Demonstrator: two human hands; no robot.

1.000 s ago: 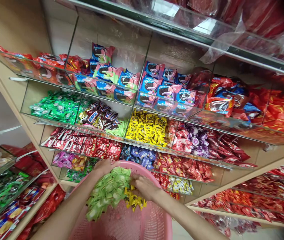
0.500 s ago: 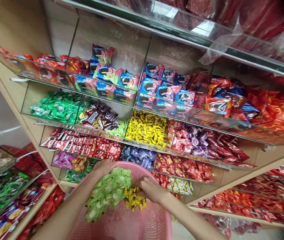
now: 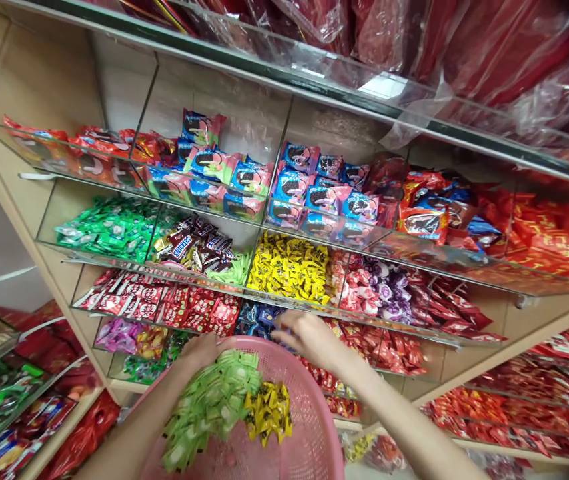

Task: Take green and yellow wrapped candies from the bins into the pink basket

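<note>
My left hand (image 3: 199, 352) is closed over the far rim of a pink plastic basket (image 3: 317, 400). In the basket lie a large heap of light-green wrapped candies (image 3: 214, 400) and a smaller pile of yellow wrapped candies (image 3: 268, 410). My right hand (image 3: 309, 337) is raised just beyond the basket's far rim, in front of the dark-blue wrapped candies (image 3: 257, 319) on a low shelf. Its fingers are loosely bent and apart, with nothing visible in them. The hand covers part of the blue candies.
Glass-fronted shelves hold yellow candies (image 3: 291, 267), Snickers bars (image 3: 181, 248), green candies (image 3: 109, 227) and blue-pink cookie packs (image 3: 289, 187). A glass shelf edge (image 3: 314, 93) runs overhead. Wooden side panels (image 3: 19, 200) flank the unit, with another candy rack (image 3: 4, 400) at left.
My right hand has left the yellow candies inside the basket and moved up over its far rim towards the shelf. My left hand stays on the rim. The view has shifted slightly.
</note>
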